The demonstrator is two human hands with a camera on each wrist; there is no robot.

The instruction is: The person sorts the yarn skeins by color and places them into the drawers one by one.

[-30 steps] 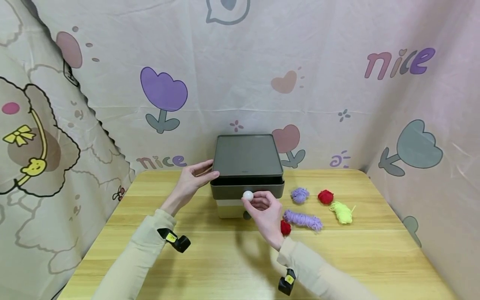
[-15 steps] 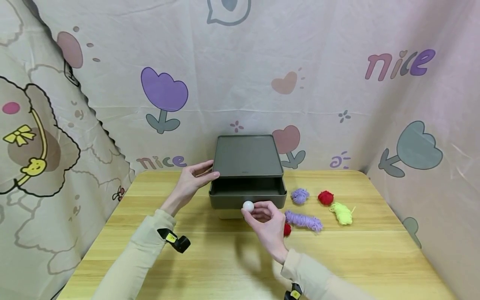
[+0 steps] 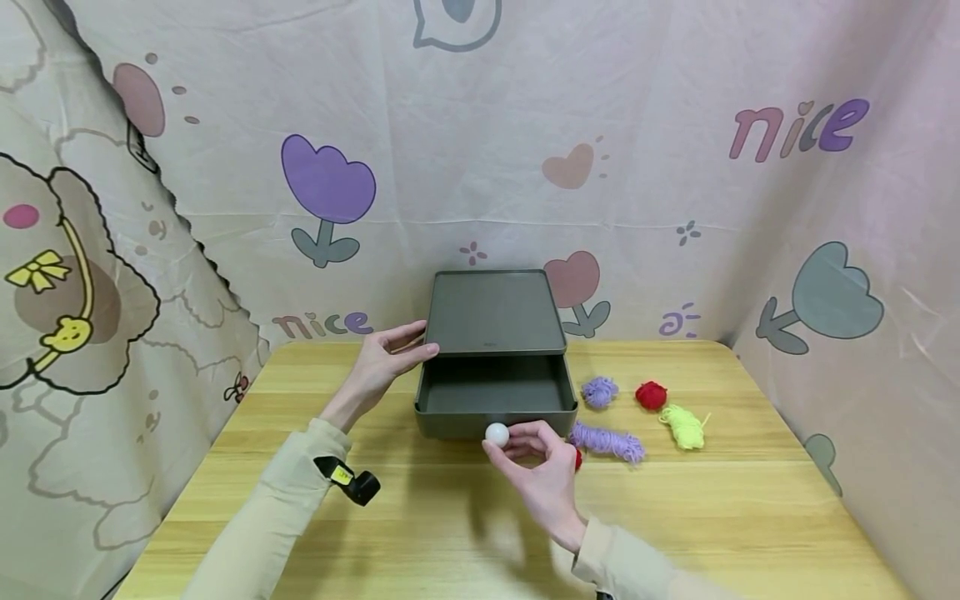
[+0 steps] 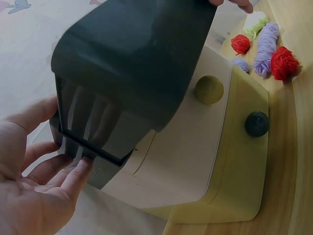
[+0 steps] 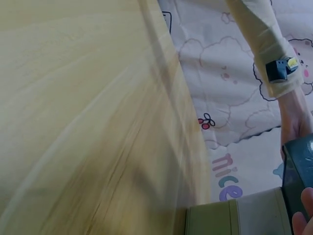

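Observation:
A small stacked drawer cabinet (image 3: 495, 312) stands on the table with its dark grey top drawer (image 3: 495, 427) pulled well out; I see no item inside. My right hand (image 3: 543, 483) pinches the round white knob (image 3: 497, 434) on that drawer's front between thumb and fingers. My left hand (image 3: 382, 358) lies against the cabinet's left side, its thumb at the top front corner and its fairly straight fingers along the side. In the left wrist view, a cream drawer with a yellowish knob (image 4: 209, 89) and a yellow drawer with a dark knob (image 4: 257, 124) sit below, both pushed in.
On the table (image 3: 405, 533), right of the cabinet, lie several yarn bundles: a lilac ball (image 3: 600, 392), a lilac skein (image 3: 607, 442), a red ball (image 3: 651, 395), a lime-yellow bundle (image 3: 685, 427) and another red ball (image 4: 284, 63). A printed curtain (image 3: 480, 167) hangs behind.
The right hand has drawn the top drawer toward me, from barely open to far out, keeping its pinch on the knob. The left hand has stayed in place on the cabinet.

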